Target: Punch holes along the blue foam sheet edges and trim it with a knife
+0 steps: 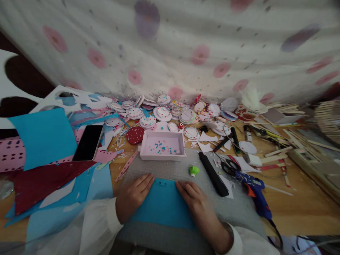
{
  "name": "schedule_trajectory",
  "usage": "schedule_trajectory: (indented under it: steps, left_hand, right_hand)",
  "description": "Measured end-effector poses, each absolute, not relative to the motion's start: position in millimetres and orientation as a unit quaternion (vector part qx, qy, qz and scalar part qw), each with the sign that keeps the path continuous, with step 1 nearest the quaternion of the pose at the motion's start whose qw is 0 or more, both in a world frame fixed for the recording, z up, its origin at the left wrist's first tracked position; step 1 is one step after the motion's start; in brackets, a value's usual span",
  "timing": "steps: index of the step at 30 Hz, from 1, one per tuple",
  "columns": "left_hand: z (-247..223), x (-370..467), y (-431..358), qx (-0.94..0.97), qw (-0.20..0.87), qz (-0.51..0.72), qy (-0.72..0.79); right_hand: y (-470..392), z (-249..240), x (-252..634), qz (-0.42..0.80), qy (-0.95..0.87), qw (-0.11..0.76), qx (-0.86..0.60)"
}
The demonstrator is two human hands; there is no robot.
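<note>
A blue sheet (166, 207) of paper or thin foam lies on the grey cutting mat in front of me. Its far edge carries a narrow band with small punched marks. At the far left corner, my left hand (135, 194) has its fingers together on the sheet. My right hand (198, 202) holds the far right corner in the same way, fingers close together. Both thumbs are mostly hidden. Just beyond the sheet stands a shallow white box (162, 156) with small blue and pink dots inside. A small green craft punch (193, 170) sits to the right of it.
A blue glue gun (256, 193), scissors (230, 166) and a long black tool (213, 174) lie to the right. On the left are a phone (88, 142) and coloured sheets (47, 134). Decorated paper discs (162, 114) pile up along the curtain (164, 46).
</note>
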State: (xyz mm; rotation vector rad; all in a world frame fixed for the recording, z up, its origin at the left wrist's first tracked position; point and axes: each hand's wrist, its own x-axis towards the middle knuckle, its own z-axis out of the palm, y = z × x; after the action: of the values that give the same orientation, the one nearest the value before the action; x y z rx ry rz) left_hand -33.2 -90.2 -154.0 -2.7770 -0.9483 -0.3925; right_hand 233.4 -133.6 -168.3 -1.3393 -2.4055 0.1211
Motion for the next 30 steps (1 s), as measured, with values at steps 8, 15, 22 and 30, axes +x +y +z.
schedule_trajectory:
  steps: [8, 15, 22, 30]
  left_hand:
    - [-153, -20, -118, -0.904, 0.029, -0.083, -0.419]
    - [-159, -2, -135, -0.874, 0.030, -0.077, -0.479]
    - [-156, -15, -129, -0.881, 0.046, -0.065, -0.467]
    - [-152, -14, -130, -0.882, 0.049, -0.044, -0.467]
  right_hand:
    - [-154, -161, 211, 0.016, -0.807, 0.172, -0.565]
    - [-147, -156, 165, 0.057, -0.852, 0.161, -0.495]
    - [-149, -161, 163, 0.096, -0.839, 0.161, -0.511]
    - [-150, -157, 173, 0.130, -0.826, 0.162, -0.524]
